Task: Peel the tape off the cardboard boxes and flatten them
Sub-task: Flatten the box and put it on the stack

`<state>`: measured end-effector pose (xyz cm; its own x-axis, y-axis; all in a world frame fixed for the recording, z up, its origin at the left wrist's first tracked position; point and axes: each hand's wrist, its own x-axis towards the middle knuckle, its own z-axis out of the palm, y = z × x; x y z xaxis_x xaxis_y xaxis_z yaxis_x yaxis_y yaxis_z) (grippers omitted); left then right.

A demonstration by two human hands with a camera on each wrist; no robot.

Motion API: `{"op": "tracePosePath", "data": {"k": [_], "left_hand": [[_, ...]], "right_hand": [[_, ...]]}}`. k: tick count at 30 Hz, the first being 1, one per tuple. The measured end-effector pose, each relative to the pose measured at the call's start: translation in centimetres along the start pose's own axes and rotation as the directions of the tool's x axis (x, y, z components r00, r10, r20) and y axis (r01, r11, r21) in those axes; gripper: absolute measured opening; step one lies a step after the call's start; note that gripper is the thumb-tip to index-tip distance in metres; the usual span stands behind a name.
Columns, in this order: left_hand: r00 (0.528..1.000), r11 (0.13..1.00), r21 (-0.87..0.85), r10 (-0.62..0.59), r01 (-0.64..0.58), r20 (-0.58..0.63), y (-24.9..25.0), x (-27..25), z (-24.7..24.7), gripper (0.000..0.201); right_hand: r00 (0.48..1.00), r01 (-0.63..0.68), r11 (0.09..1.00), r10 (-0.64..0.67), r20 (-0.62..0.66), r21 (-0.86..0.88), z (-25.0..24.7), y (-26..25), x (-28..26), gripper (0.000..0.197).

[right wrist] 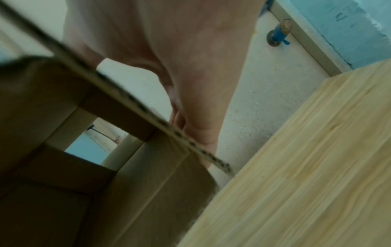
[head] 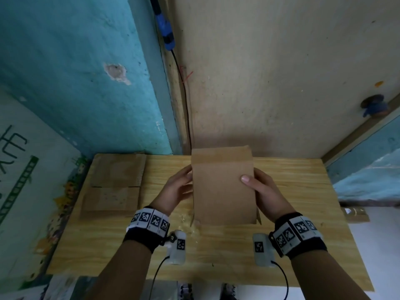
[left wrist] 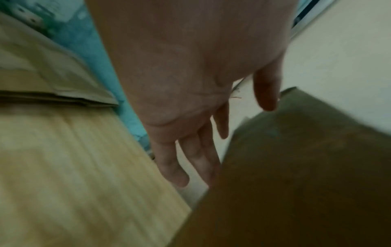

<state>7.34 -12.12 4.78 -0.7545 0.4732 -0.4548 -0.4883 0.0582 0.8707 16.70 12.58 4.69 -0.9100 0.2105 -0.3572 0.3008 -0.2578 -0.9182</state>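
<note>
A plain brown cardboard box [head: 223, 191] is held over the middle of the wooden table [head: 292, 191], between both hands. My left hand [head: 184, 182] lies against its left side; the left wrist view shows the fingers [left wrist: 201, 150] straight along the box [left wrist: 306, 167]. My right hand [head: 257, 185] grips the right side, thumb on the top face and fingers hidden underneath. In the right wrist view the box [right wrist: 63, 167] is hollow and open at both ends, with the right hand [right wrist: 190, 117] outside its wall. I see no tape on the faces in view.
Flattened cardboard boxes [head: 114, 180] lie stacked at the table's left end, also visible as flat cardboard [left wrist: 52, 83]. A beige wall [head: 281, 83] stands right behind the table. A blue knob [head: 373, 106] sticks out of it at the right. Small pale scraps [head: 192, 224] lie under the box's near edge.
</note>
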Motion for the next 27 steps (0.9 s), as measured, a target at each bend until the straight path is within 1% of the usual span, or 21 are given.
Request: {"op": "tracePosePath", "data": {"k": [2,3,5,7,8,9,11,13,14,16,17,19,21,22,24,27], "left_hand": [[0.994,0.994,-0.033,0.106,-0.105,0.031,1.4,-0.5,0.9,0.059],[0.989,0.988,-0.061,0.146,-0.144,0.036,1.9,-0.8,1.3,0.055],[0.979,0.979,-0.055,0.198,-0.195,0.046,2.4,-1.1,1.5,0.059],[0.971,0.975,0.039,0.216,-0.22,0.101,2.7,-1.4,1.4,0.069],[0.97,0.973,0.084,0.201,-0.214,0.135,2.8,-1.6,1.3,0.072],[0.974,0.976,0.118,0.163,-0.182,0.159,3.0,-1.7,1.0,0.071],[0.984,0.982,0.17,0.053,-0.082,0.17,3.8,-2.2,0.6,0.066],[0.974,0.966,0.258,-0.078,0.022,0.211,4.4,-2.4,-0.3,0.068],[0.952,0.943,0.323,-0.165,0.076,0.258,4.7,-2.5,-0.6,0.07],[0.868,0.855,0.489,-0.367,0.173,0.335,5.4,-2.7,-0.8,0.073],[0.825,0.797,0.567,-0.454,0.207,0.337,5.5,-2.7,-0.6,0.071],[0.772,0.703,0.671,-0.555,0.236,0.31,5.7,-2.9,0.0,0.064],[0.75,0.665,0.708,-0.589,0.238,0.301,5.4,-3.1,0.3,0.059],[0.758,0.67,0.702,-0.581,0.24,0.295,5.2,-3.1,0.2,0.06],[0.802,0.704,0.671,-0.529,0.232,0.277,4.6,-3.0,0.1,0.07],[0.852,0.763,0.629,-0.423,0.149,0.31,4.0,-2.8,-0.4,0.089]], "right_hand": [[1.0,-0.003,0.999,0.001,0.024,0.045,0.3,-0.1,-0.3,0.063],[0.999,0.0,0.998,-0.003,0.033,0.07,0.4,-0.3,-0.4,0.063],[0.998,0.013,0.998,-0.016,0.06,0.06,0.6,-0.7,-0.6,0.068],[0.994,0.018,1.0,-0.02,0.105,0.021,0.6,-1.3,-0.9,0.077],[0.992,0.016,1.0,-0.015,0.124,-0.004,0.5,-1.6,-1.1,0.082],[0.99,0.02,0.999,-0.014,0.143,-0.036,0.5,-2.1,-1.4,0.086],[0.984,0.046,0.989,-0.021,0.177,-0.139,0.2,-3.2,-2.0,0.09],[0.972,0.084,0.958,-0.019,0.233,-0.273,-0.1,-3.9,-2.5,0.085],[0.964,0.092,0.936,0.001,0.265,-0.339,-0.1,-4.2,-2.6,0.079],[0.945,0.073,0.887,0.085,0.317,-0.457,0.0,-4.3,-2.6,0.07],[0.929,0.063,0.858,0.137,0.343,-0.511,0.1,-4.1,-2.6,0.072],[0.885,0.037,0.806,0.248,0.394,-0.591,0.5,-3.9,-2.4,0.081],[0.838,0.051,0.792,0.298,0.458,-0.608,1.1,-3.8,-2.3,0.082],[0.829,0.055,0.796,0.3,0.472,-0.602,1.3,-3.8,-2.2,0.083],[0.836,0.055,0.801,0.29,0.467,-0.596,1.5,-3.8,-2.1,0.088],[0.864,0.089,0.802,0.232,0.446,-0.59,1.4,-3.8,-1.8,0.084]]}}
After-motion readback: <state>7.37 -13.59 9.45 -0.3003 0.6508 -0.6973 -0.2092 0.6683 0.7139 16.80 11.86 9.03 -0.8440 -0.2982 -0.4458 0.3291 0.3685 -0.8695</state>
